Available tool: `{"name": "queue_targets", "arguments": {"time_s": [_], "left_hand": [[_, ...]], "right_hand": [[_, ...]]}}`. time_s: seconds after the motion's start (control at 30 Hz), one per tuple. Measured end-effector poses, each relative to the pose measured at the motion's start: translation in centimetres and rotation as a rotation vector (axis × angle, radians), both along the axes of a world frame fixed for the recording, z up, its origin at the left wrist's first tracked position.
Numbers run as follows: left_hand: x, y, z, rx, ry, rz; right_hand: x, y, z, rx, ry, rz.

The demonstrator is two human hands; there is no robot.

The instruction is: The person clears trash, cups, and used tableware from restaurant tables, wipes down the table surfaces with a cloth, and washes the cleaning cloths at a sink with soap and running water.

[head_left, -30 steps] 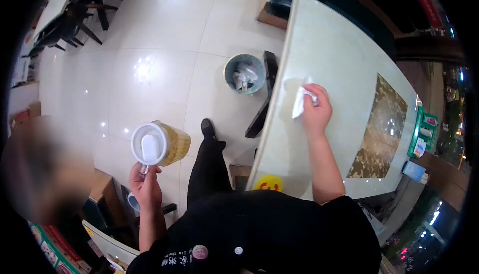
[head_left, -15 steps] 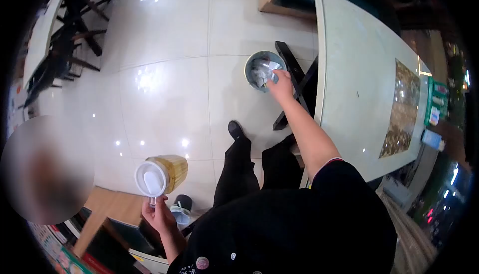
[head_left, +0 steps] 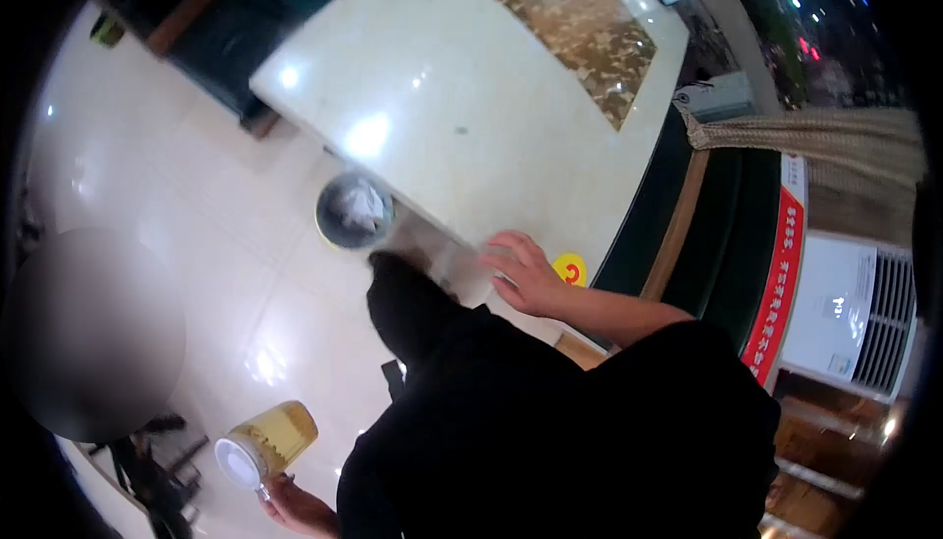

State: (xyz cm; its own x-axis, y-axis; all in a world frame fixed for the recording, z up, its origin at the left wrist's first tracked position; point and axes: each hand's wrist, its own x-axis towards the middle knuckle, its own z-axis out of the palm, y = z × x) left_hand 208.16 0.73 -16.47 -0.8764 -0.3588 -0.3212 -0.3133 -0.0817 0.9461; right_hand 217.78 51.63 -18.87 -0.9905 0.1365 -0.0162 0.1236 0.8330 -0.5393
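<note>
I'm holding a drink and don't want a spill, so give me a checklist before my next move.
1. Left hand grips the pitcher by its handle: ok.
2. White lid sits on the pitcher: ok.
3. Lid sealed tight: cannot tell.
4. Right hand free, fingers open near the table edge: ok.
5. Rubbish inside the bin: ok.
6. Tabletop free of marks: not ok, a small dark spot shows.

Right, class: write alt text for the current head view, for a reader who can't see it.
A person's left hand holds a lidded pitcher of yellowish liquid; the right hand, open, is near a pale table. Nearby, a bin holds crumpled white waste.
</note>
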Motion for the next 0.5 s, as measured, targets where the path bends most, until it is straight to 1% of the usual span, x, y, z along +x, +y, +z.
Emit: {"name": "queue_targets", "arguments": {"time_s": [0.03,0.07,0.1,0.13,0.2,0.23,0.27,0.33,0.37,0.4,0.43,0.47,0.5], "left_hand": [[-1.5,-0.7,0.1,0.044,0.01,-0.026],[-4.4,-0.8,0.4,0.087,0.013,-0.054],[-7.0,1.8,1.2,0.017,0.074,0.122],[-9.0,2.0,2.1,0.043,0.1,0.106],[-13.2,0.3,3.2,-0.435,0.29,-0.313],[-15.2,-0.6,3.6,0.19,0.215,-0.171],[-17.0,-0.2,6.3,0.058,0.048,-0.108],[-18.4,-4.0,3.8,-0.661,0.261,-0.092],[-20.5,-3.8,5.7,-0.663,0.277,-0.046],[-23.2,-2.8,8.7,-0.423,0.146,-0.017],[-25.3,-2.5,10.6,-0.182,0.027,0.009],[-27.2,-8.2,7.2,0.041,0.068,-0.034],[-28.7,-7.1,7.4,0.04,0.126,0.112]], "right_hand": [[1.0,0.3,0.4,0.04,-0.057,-0.115],[0.5,0.1,0.8,0.055,-0.059,-0.179],[-1.0,-0.7,1.1,0.014,-0.082,-0.224],[-2.7,-1.8,1.3,-0.04,-0.109,-0.26],[-8.1,-4.5,-0.8,-0.119,0.091,-0.192],[-12.2,-5.6,-0.7,-0.171,0.082,-0.145],[-16.5,-7.6,-0.7,-0.229,0.072,-0.091],[-26.3,-12.0,-0.1,-0.423,0.062,0.035],[-31.6,-14.4,0.5,-0.447,0.12,0.12],[-36.8,-16.6,1.2,-0.467,0.178,0.214],[-40.9,-18.0,2.0,-0.465,0.195,0.272],[-45.5,-19.8,2.6,-0.474,0.145,0.329],[-49.7,-22.2,2.8,-0.486,0.1,0.398]]}}
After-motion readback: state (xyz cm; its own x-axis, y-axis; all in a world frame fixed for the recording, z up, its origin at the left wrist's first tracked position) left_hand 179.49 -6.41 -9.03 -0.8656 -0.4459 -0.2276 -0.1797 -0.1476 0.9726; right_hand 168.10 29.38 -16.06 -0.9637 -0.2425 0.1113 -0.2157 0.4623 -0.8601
